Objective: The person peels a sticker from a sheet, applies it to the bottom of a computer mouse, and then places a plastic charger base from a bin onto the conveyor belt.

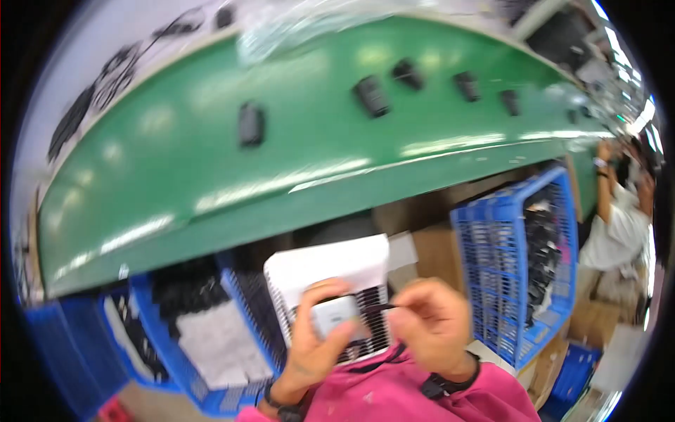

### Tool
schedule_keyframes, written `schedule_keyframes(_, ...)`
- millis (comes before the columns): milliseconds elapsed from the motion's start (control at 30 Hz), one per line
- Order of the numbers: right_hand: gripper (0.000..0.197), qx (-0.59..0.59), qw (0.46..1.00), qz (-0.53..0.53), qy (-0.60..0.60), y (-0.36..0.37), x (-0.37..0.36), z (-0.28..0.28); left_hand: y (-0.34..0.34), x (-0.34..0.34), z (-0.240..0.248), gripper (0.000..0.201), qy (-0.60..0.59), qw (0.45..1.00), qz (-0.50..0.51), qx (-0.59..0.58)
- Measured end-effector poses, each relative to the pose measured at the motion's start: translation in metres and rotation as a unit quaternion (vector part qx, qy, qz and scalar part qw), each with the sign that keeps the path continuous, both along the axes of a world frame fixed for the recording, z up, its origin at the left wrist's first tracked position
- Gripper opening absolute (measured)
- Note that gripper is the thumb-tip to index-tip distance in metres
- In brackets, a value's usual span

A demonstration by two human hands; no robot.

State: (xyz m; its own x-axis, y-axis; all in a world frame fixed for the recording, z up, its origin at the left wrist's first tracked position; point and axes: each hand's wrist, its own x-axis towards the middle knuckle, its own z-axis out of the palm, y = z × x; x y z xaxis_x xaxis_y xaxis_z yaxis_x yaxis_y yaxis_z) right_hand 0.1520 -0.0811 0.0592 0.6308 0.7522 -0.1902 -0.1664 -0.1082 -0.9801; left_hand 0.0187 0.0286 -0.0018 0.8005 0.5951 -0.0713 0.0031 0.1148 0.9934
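Note:
My left hand [309, 346] is closed round a small silver-grey box-shaped device [335, 316] with rounded corners, its thumb lying across the front. To the right of it, my right hand [434, 325] pinches a thin dark strip [378, 308] that runs toward the device. Whether the strip joins the device cannot be made out, as the picture is blurred. Both hands are over a white slotted basket [279, 295] with a white sheet [327, 261] across its far part.
Beyond the basket curves a green work surface [190, 151] bearing several black devices [251, 124]. Blue crates with dark items stand left [200, 394] and right [490, 278]. Clear plastic film [281, 39] lies at the far edge. A person [619, 225] works at far right.

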Motion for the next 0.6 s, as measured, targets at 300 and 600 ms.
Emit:
schedule_keyframes(300,0.006,-0.028,0.995,0.100,-0.004,0.018,-0.017,-0.014,-0.009,-0.016,-0.006,0.046,-0.034,0.997,-0.013,-0.062)
schedule_keyframes(600,0.007,-0.055,0.996,0.069,-0.003,0.015,-0.020,-0.018,-0.011,-0.013,-0.006,0.043,-0.042,0.997,-0.015,-0.063)
